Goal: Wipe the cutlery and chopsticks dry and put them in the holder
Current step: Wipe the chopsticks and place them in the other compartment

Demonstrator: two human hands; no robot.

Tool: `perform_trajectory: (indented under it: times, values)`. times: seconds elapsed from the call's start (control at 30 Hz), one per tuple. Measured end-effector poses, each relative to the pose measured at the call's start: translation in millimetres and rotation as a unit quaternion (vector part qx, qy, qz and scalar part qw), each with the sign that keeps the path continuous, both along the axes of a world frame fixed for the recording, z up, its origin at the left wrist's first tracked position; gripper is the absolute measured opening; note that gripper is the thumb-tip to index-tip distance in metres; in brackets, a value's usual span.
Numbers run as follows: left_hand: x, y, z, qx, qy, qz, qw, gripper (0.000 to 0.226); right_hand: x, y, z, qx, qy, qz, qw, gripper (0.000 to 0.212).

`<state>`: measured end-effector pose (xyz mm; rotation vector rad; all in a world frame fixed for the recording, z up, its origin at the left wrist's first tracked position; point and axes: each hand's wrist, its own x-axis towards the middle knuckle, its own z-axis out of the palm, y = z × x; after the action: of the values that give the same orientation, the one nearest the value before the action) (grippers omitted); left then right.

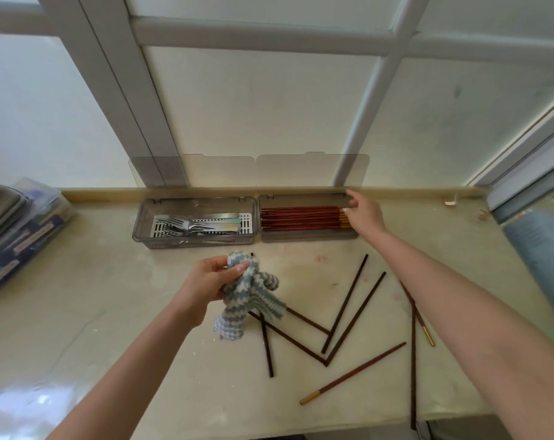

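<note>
Nearest the camera, well in front of the holder, the loose chopsticks lie scattered and crossed on the tabletop; by the look of it they are the ones not yet wiped; one gold-tipped chopstick lies at a slant, and a long dark one runs past the tabletop's near edge, its end lost there; the right forearm covers part of another

Between these and the holder, in front of its left compartment, the left hand grips a bunched blue-and-white cloth, thumb and fingers pinching its top so that the rest hangs free, ready to be drawn along a stick; a dark tip shows just above the cloth and a dark shaft comes out below it, but whether that is one chopstick wrapped in the cloth or one lying on the tabletop beneath I cannot tell

At the holder's right end the right hand reaches in, thumb raised by the rear rim and bent fingers at the gold ends of the stored chopsticks, probably to seat or square them; whether it pinches one or only touches them cannot be made out; the sticks lie side by side along the right compartment, while forks and pale-handled cutlery fill the left one, so the cutlery seems done

Behind the holder its two clear lids stand open against the window frame, keeping both compartments free; left of the holder a stack of packets is cut off by the edge, its contents unreadable
</note>
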<state>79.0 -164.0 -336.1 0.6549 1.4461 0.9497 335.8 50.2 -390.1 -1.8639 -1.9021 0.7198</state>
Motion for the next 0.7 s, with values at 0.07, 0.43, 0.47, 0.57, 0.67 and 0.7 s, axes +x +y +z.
perform_trajectory:
  times: [0.07,0.43,0.47,0.57,0.67,0.7]
  values:
    - [2.1,1.2,-3.3,-0.004,-0.001,0.017,1.000,0.018,-1.6,-32.2,4.1,0.038,0.004,0.070,0.997,0.023]
    - [26.7,4.0,-31.9,-0.007,0.023,0.120,0.993,0.012,17.2,-247.7,-54.6,-0.162,-0.220,0.500,0.822,0.023]
    - [27.9,4.8,-33.1,-0.006,0.023,0.123,0.992,0.013,18.4,-252.4,-59.7,-0.153,-0.220,0.496,0.826,0.023]
    - [36.7,7.5,-33.2,-0.002,0.019,0.116,0.993,0.016,14.8,-252.3,-58.5,-0.129,-0.197,0.460,0.856,0.014]
    - [45.2,7.8,-33.4,0.008,0.021,0.088,0.996,0.020,5.9,-240.0,-35.8,-0.104,-0.130,0.376,0.912,0.012]
    - [46.6,7.6,-33.6,0.011,0.023,0.081,0.996,0.021,4.6,-232.2,-24.3,-0.088,-0.102,0.338,0.932,0.013]
